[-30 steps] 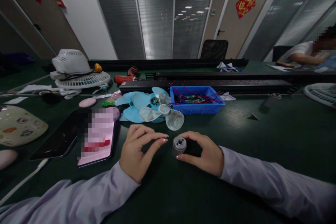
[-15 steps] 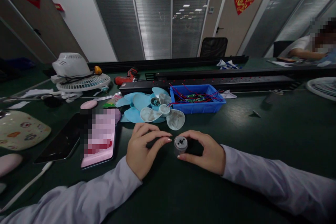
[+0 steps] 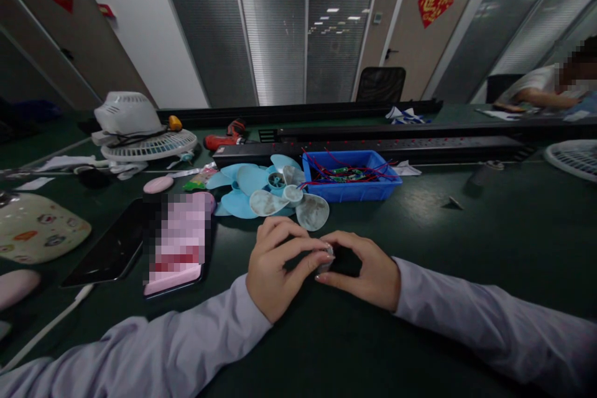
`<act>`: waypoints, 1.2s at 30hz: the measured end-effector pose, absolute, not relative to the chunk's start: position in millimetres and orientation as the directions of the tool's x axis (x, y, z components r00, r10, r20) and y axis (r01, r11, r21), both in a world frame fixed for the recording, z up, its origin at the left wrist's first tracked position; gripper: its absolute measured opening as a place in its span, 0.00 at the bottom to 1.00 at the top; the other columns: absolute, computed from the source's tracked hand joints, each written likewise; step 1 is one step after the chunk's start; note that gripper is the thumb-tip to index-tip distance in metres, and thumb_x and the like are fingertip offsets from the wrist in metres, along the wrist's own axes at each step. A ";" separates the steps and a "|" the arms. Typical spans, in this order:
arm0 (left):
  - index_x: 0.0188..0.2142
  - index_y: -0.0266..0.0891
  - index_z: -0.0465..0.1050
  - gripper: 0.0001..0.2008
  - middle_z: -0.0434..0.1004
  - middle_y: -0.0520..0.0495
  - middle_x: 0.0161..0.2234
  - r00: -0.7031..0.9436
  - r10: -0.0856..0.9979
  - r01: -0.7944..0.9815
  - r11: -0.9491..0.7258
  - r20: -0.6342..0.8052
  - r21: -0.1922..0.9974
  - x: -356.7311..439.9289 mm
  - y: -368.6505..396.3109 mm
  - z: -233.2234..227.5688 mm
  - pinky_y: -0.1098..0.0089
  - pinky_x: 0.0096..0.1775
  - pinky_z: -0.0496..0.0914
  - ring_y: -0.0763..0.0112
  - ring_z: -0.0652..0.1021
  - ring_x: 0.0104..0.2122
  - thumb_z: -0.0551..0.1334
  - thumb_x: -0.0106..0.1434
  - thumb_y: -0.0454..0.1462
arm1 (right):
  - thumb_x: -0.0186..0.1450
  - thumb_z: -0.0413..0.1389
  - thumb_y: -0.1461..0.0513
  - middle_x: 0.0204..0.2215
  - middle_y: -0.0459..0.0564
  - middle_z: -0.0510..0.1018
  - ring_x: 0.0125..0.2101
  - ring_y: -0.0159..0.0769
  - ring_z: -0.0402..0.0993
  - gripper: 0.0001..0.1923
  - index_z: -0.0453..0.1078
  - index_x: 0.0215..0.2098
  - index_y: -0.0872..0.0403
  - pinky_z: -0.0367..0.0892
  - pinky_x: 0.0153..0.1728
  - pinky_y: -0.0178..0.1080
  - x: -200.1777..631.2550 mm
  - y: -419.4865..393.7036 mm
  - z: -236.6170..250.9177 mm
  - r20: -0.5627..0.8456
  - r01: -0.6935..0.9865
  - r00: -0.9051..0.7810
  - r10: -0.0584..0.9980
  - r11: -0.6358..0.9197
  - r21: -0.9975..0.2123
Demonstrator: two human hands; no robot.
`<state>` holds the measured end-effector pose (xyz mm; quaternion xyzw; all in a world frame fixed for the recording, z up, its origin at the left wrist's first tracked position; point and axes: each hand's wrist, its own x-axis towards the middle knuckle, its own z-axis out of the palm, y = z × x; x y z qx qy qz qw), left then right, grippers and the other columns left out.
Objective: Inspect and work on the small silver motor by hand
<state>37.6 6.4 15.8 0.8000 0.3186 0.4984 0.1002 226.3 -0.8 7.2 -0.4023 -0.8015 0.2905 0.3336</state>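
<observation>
Thumb and fingers of my right hand [image 3: 366, 267] grip a small cylindrical metal motor [image 3: 326, 266] from its right side, low over the green table. My left hand [image 3: 284, 267] reaches in from the left, its thumb and forefinger pinched together over the motor's top. Those fingers cover most of the motor's upper face. Whatever sits in the pinch, if anything, is too small or hidden to make out. Just beyond the left hand lie light blue fan blades [image 3: 252, 181] and a grey, stained fan blade [image 3: 313, 211].
A blue bin [image 3: 359, 193] holds circuit boards and red and blue wires. Left are a phone [image 3: 105, 252], a pink-screened device [image 3: 180, 242] and a white fan [image 3: 125, 115]. A red power drill [image 3: 226, 137] lies behind, beside black rails [image 3: 373, 148]. Another person [image 3: 545, 90] sits far right.
My left hand has moved right, bringing its fingertips from beside the motor onto its top. My right hand keeps its hold in the same spot.
</observation>
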 end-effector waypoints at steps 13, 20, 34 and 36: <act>0.37 0.41 0.78 0.06 0.76 0.48 0.32 0.303 0.631 0.427 -0.760 0.714 0.490 36.9 6.8 14.2 0.62 0.42 0.67 0.64 0.71 0.39 0.64 0.60 0.33 | 0.56 0.65 0.58 0.36 0.46 0.78 0.37 0.37 0.74 0.19 0.69 0.44 0.53 0.67 0.39 0.40 226.6 0.4 4.3 0.333 0.436 -0.454 0.827 0.531 -0.726; 0.37 0.43 0.79 0.07 0.75 0.48 0.32 0.330 0.625 0.426 -0.767 0.707 0.480 37.4 7.2 15.7 0.62 0.43 0.67 0.64 0.70 0.39 0.64 0.59 0.32 | 0.56 0.65 0.58 0.37 0.48 0.78 0.38 0.38 0.74 0.19 0.69 0.44 0.53 0.67 0.41 0.42 228.1 -0.4 6.0 0.309 0.440 -0.459 0.833 0.515 -0.736; 0.35 0.44 0.79 0.05 0.75 0.49 0.31 0.211 0.688 0.422 -0.705 0.694 0.571 31.7 5.0 16.7 0.63 0.41 0.66 0.66 0.71 0.37 0.66 0.58 0.34 | 0.55 0.65 0.58 0.36 0.47 0.79 0.38 0.38 0.74 0.19 0.70 0.43 0.52 0.67 0.41 0.42 227.2 -0.9 6.9 0.297 0.454 -0.445 0.845 0.499 -0.738; 0.37 0.45 0.79 0.06 0.74 0.49 0.31 0.227 0.695 0.476 -0.690 0.682 0.545 20.7 4.0 14.8 0.64 0.41 0.66 0.66 0.71 0.37 0.65 0.59 0.35 | 0.55 0.66 0.58 0.37 0.47 0.79 0.38 0.38 0.74 0.19 0.70 0.43 0.52 0.67 0.41 0.42 227.3 -1.4 8.1 0.282 0.464 -0.444 0.850 0.488 -0.739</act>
